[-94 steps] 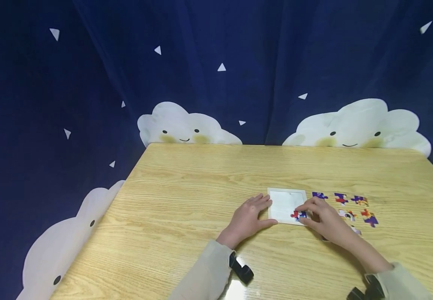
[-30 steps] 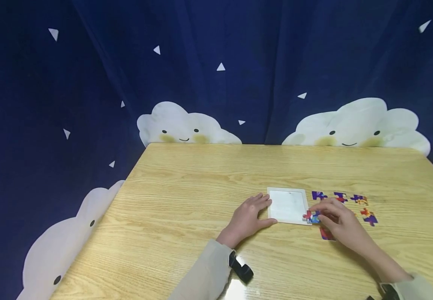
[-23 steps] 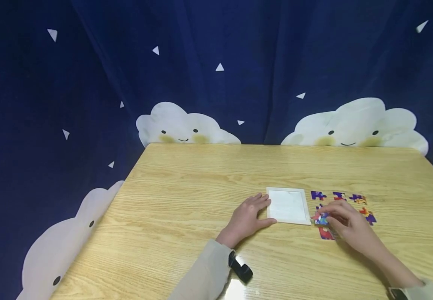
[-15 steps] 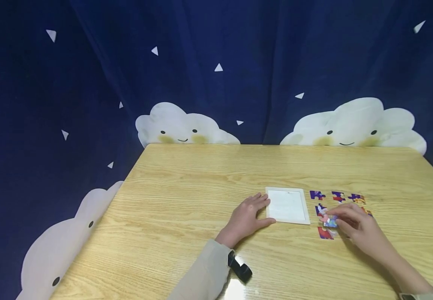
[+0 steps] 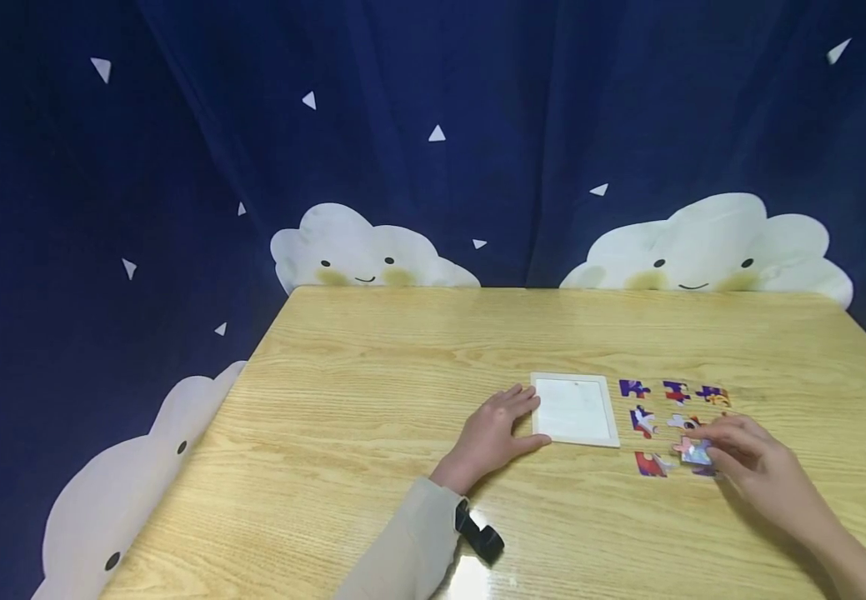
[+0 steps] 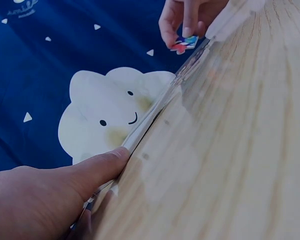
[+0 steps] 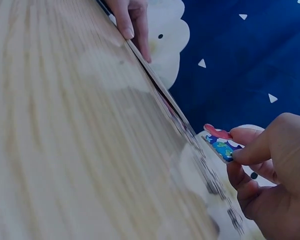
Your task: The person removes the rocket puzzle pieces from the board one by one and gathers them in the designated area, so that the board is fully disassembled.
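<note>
My right hand (image 5: 766, 467) pinches a jigsaw puzzle piece (image 5: 695, 452) between thumb and fingers, above loose pieces at the right. In the right wrist view this puzzle piece (image 7: 221, 145) shows red, blue and green print and is tilted, raised off the table. A shallow white puzzle tray (image 5: 573, 408) lies flat to the left, its inside bare. Spread fingers of my left hand (image 5: 491, 437) touch the tray's left edge, with the thumb at its lower left corner. The left wrist view shows the left thumb (image 6: 102, 167) along that edge.
Several loose puzzle pieces (image 5: 634, 389) lie in rough rows right of the tray; the right hand partly hides some. The wooden table (image 5: 402, 350) reaches back to a dark blue curtain (image 5: 433, 67) with cloud and triangle prints.
The right hand has carried the puzzle piece from the tray's lower right corner out to the right, over the loose pieces. The left hand stays at the tray's left edge.
</note>
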`<state>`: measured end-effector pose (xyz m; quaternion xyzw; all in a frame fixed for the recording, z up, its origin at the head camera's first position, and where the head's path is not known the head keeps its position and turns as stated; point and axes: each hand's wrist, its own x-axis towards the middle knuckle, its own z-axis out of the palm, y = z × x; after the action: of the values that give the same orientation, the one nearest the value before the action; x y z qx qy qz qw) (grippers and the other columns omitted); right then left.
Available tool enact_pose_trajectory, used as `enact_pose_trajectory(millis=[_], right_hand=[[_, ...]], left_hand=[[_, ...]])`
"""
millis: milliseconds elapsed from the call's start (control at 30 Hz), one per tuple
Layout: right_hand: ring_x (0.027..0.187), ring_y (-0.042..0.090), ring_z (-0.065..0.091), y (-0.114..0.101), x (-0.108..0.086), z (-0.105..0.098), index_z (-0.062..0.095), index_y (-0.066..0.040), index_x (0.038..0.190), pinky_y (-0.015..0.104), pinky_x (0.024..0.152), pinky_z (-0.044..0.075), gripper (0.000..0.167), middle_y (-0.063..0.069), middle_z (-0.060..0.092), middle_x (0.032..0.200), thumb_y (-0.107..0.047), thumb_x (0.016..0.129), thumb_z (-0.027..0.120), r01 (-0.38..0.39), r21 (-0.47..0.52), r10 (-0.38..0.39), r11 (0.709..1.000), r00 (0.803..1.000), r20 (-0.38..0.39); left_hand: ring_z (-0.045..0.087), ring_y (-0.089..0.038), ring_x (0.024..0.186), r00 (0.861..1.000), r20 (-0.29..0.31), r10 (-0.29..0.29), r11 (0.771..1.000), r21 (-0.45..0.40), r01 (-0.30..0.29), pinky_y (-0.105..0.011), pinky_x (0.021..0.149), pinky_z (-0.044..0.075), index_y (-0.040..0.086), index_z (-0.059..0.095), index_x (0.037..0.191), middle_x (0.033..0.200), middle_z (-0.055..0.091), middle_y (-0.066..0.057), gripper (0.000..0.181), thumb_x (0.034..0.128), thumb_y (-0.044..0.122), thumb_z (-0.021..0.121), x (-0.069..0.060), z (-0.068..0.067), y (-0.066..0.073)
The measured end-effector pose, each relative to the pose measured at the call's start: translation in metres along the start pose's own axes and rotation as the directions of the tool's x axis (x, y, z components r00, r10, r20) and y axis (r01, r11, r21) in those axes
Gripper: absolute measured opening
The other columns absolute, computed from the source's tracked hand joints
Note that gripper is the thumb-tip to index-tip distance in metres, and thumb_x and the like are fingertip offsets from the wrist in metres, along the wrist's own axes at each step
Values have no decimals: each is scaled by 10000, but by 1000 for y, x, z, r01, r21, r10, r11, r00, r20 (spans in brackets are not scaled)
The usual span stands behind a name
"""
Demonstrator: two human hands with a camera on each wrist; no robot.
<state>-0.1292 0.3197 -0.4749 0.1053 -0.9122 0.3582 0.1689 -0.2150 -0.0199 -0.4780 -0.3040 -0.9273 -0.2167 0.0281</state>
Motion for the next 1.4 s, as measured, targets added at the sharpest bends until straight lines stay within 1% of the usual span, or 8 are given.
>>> enact_pose_trajectory(millis=[267, 467, 600, 767, 967, 1100, 1200, 1400], right_hand=[[990, -260, 424, 13, -8, -7, 724, -95, 1048, -87, 782, 371, 273, -318, 514, 1031, 97, 874, 639, -25, -26, 24, 999, 999, -26], [987, -239, 426, 20, -13, -10, 719, -59, 1018, -85, 786, 369, 282, -304, 508, 1031, 148, 847, 633, -15, -23, 14, 1000, 998, -54], [989, -255, 408, 24, -17, -15, 715, -54, 1031, -95, 779, 365, 253, -329, 481, 1031, 120, 878, 613, -42, -38, 40, 998, 998, -50], [987, -256, 431, 30, -20, -20, 717, -52, 1019, -93, 789, 366, 261, -319, 508, 1037, 133, 869, 610, -25, -28, 23, 999, 998, -60], [993, -270, 398, 37, -23, -24, 707, -47, 1018, -89, 756, 369, 219, -362, 473, 1048, 102, 892, 607, -44, -54, 40, 998, 997, -58], [1021, -282, 356, 41, -25, -25, 704, -54, 1012, -99, 806, 289, 191, -397, 445, 1056, 71, 917, 595, -52, -92, 45, 994, 997, -70], [1029, -291, 318, 43, -26, -26, 703, -60, 1017, -98, 792, 232, 167, -428, 412, 1058, 39, 929, 599, -81, -125, 72, 989, 994, -76], [985, -280, 328, 46, -28, -27, 699, -44, 1039, -91, 759, 282, 183, -418, 407, 1035, 56, 919, 605, -107, -132, 98, 985, 993, -72]], left_hand=[[404, -163, 1441, 1000, 4, 0, 1000, 9, 0, -356, 1185, 372, 154, 545, 1403, 1515, 471, 15, 619, 905, 509, 637, 1, 0, -1], [401, -161, 1443, 1000, 7, 2, 1000, 5, -2, -352, 1192, 362, 150, 546, 1402, 1514, 471, 11, 617, 907, 507, 635, 0, 0, -1], [411, -166, 1438, 1000, -3, 7, 1000, 8, -7, -352, 1187, 369, 147, 553, 1397, 1509, 480, 8, 613, 905, 504, 638, -1, 0, -1], [413, -168, 1437, 1000, -6, 9, 1000, 6, -9, -353, 1188, 368, 145, 550, 1399, 1509, 479, 8, 615, 907, 504, 636, -2, 0, -2], [408, -161, 1439, 1000, -4, 6, 1000, 3, -6, -349, 1192, 363, 148, 545, 1403, 1511, 476, 11, 619, 907, 506, 635, -2, 0, -2], [404, -159, 1441, 1000, -1, 5, 1000, -2, -5, -345, 1194, 359, 149, 544, 1404, 1511, 476, 12, 619, 907, 507, 634, -2, 0, -2], [403, -159, 1442, 1000, -1, 4, 1000, -2, -4, -344, 1194, 358, 151, 545, 1404, 1512, 475, 14, 618, 907, 508, 634, -2, 0, -2], [401, -161, 1443, 1000, 0, 2, 1000, -5, -2, -348, 1193, 360, 153, 547, 1402, 1512, 474, 15, 615, 907, 507, 635, -1, 0, -2]])
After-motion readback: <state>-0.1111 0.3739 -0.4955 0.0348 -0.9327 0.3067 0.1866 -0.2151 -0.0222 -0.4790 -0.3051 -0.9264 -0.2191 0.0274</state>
